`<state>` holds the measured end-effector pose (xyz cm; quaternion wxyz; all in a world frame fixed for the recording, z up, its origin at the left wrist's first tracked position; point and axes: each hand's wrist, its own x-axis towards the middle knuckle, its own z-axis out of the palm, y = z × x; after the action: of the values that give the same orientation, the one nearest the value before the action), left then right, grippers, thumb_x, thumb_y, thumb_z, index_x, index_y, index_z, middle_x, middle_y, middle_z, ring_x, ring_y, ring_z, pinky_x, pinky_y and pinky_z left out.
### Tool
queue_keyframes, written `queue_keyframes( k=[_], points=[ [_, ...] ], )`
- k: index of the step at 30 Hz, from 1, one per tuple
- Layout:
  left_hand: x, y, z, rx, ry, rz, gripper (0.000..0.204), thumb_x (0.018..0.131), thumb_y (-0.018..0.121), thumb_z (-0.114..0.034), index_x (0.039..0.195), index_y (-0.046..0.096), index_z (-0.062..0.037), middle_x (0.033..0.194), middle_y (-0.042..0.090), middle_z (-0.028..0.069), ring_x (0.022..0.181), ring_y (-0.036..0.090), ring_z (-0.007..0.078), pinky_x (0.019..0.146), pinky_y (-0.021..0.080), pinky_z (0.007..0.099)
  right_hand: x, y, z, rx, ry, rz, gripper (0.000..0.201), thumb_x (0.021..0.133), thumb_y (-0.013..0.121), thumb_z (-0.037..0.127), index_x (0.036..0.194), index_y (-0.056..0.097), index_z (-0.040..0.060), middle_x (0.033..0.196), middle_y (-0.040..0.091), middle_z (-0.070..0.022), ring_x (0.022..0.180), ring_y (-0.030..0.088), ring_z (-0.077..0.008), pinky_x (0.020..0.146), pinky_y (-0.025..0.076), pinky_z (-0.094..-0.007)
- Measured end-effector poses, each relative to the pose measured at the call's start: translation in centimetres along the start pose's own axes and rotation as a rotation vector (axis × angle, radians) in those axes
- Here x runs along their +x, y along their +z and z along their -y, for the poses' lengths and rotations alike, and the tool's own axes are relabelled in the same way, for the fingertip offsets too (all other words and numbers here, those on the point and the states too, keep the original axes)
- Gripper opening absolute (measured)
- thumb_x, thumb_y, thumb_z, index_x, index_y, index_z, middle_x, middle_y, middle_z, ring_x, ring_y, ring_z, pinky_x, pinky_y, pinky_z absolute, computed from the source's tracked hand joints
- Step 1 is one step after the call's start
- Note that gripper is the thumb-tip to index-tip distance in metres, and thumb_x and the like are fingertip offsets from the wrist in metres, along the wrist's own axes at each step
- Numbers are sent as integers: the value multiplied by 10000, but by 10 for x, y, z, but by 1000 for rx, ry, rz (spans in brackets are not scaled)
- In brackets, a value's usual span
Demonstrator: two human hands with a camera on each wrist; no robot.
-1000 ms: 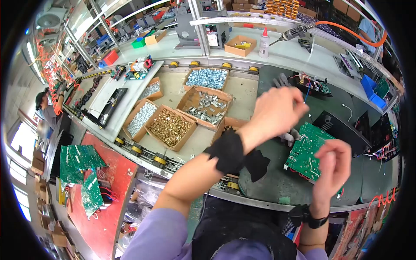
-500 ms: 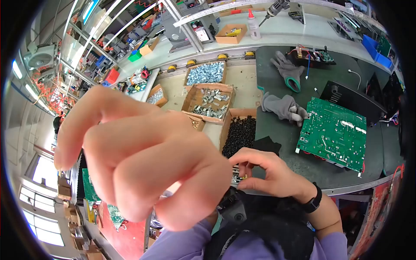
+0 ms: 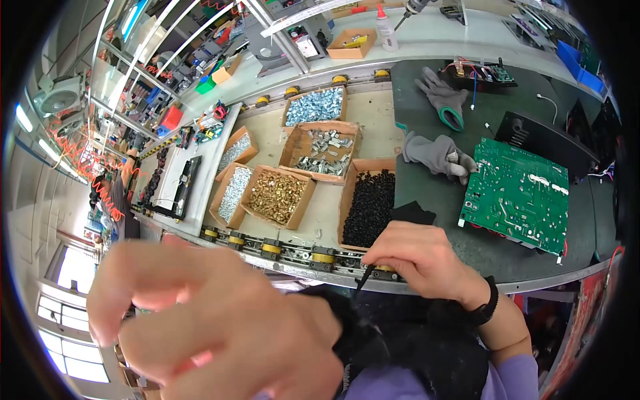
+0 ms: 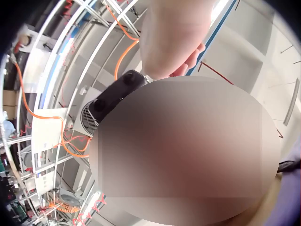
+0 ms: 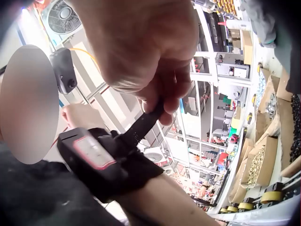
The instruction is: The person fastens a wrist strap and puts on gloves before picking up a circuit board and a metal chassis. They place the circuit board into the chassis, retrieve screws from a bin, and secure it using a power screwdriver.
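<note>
My left hand (image 3: 220, 320) is raised close to the head camera at lower left, fingers loosely curled with nothing in them. Around its wrist sits a black band with a small boxy device (image 5: 91, 157), seen in the right wrist view. With thumb and fingers my right hand (image 3: 430, 260) pinches the end of a black strap (image 5: 143, 123) that runs from this band. The strap (image 3: 364, 277) shows as a short dark strip over the bench's front edge. In the left wrist view the left hand (image 4: 176, 37) fills the top.
Cardboard boxes hold brass-coloured parts (image 3: 275, 197), black screws (image 3: 369, 207), metal clips (image 3: 327, 150) and bluish parts (image 3: 315, 107). A green circuit board (image 3: 517, 197) and grey gloves (image 3: 437, 157) lie on the dark mat at right. A roller rail (image 3: 323, 259) edges the bench.
The left hand came from over the bench to near the head camera, then sank slightly. My right hand moved left from beside the circuit board to the left wrist and now pinches the strap.
</note>
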<state>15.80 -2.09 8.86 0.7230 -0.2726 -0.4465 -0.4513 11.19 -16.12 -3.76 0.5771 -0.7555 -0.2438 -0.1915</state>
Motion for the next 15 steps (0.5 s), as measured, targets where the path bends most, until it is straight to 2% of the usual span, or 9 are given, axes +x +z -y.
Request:
queue_keyframes(
  k=[2,4,6,9,10,11,12,14,15],
  points=[
    [-6,27,2,-50,-47,-81,30,909,462,-111,903,479,-136,651,329,-32,549,327,80,487,274,261,0,4,-12,-29,-54,-114,152,760,664,-37,909,656,-7,810,639,-126,748,626,-288,642,507,-346],
    [-3,46,5,-86,-82,-472,79,883,456,-8,843,516,-41,583,392,40,508,370,148,455,278,286,5,14,-15,-10,-61,-141,130,770,654,-44,893,662,-5,798,637,-122,745,631,-279,645,510,-343],
    [6,28,13,-13,-14,-432,67,876,456,-13,863,508,-54,569,394,32,493,352,132,447,249,278,11,27,-11,218,-21,-113,120,788,646,-46,896,667,0,802,637,-115,747,635,-266,654,513,-333],
    [5,13,16,-150,-231,-434,144,863,446,39,879,511,-88,554,366,11,484,370,112,465,265,250,25,45,-3,380,-37,-20,111,819,621,-52,893,679,8,865,641,-98,777,641,-217,671,516,-309],
    [-1,4,24,-225,-103,-356,89,875,500,-74,944,538,-114,611,403,-5,529,406,115,494,302,271,26,48,-3,498,-46,35,113,828,609,-55,884,683,9,888,642,-91,786,640,-199,676,516,-299],
    [-3,-1,28,-298,26,-276,131,888,554,-188,1009,566,-141,668,441,-21,574,442,118,523,340,291,29,50,-8,651,-70,205,215,852,576,-63,1040,650,9,1020,642,-90,925,631,-169,777,513,-287],
    [-1,0,15,-104,-23,-378,55,911,464,-124,949,491,-152,664,343,-47,546,334,64,480,261,251,26,50,-9,652,-68,216,215,852,576,-63,1040,650,9,1020,642,-90,925,631,-169,777,513,-287],
    [9,-62,28,-435,211,321,134,889,495,-138,1023,506,-145,673,391,-58,556,369,61,519,293,246,26,45,4,713,239,-28,242,867,594,12,1109,604,-4,1065,643,-92,967,615,-159,825,494,-287],
    [8,-62,23,-202,267,-10,149,876,509,-145,1024,520,-129,669,404,-56,569,386,72,554,307,253,25,41,11,730,394,-152,276,875,603,49,1143,580,-10,1088,644,-93,989,607,-154,849,485,-288]
  ],
)
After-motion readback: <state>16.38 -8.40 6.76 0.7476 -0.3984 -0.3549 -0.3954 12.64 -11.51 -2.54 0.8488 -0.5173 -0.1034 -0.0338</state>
